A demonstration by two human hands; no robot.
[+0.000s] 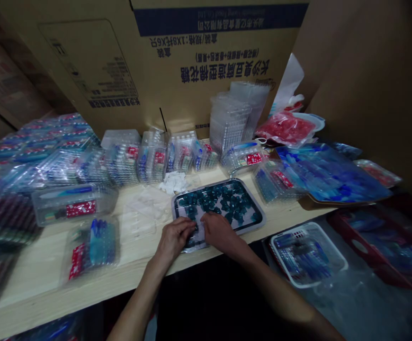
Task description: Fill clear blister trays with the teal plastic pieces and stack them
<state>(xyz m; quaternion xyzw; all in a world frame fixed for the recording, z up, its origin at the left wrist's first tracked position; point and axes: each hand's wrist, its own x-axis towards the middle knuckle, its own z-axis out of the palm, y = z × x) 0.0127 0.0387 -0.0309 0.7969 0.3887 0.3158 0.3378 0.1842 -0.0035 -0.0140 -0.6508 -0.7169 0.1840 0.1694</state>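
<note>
Bare arms (138, 303) reach out over a wooden desk (46, 279). The left hand (173, 239) and right hand (219, 232) rest on the near end of a gray tray (259, 220) full of small teal bits (215, 201). Both grips curl down, but I cannot tell if they hold anything. Clear plastic boxes (120, 161) of blue pens (103, 241) line the far side. A big cardboard box (192, 61) stands behind them, and a white basket (334, 258) sits lower down on the right.

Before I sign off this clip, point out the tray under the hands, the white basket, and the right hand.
Grey-rimmed tray (254, 200): head view, right rim.
White basket (330, 245): head view, upper right rim.
Right hand (219, 232): head view, back of the hand.
</note>
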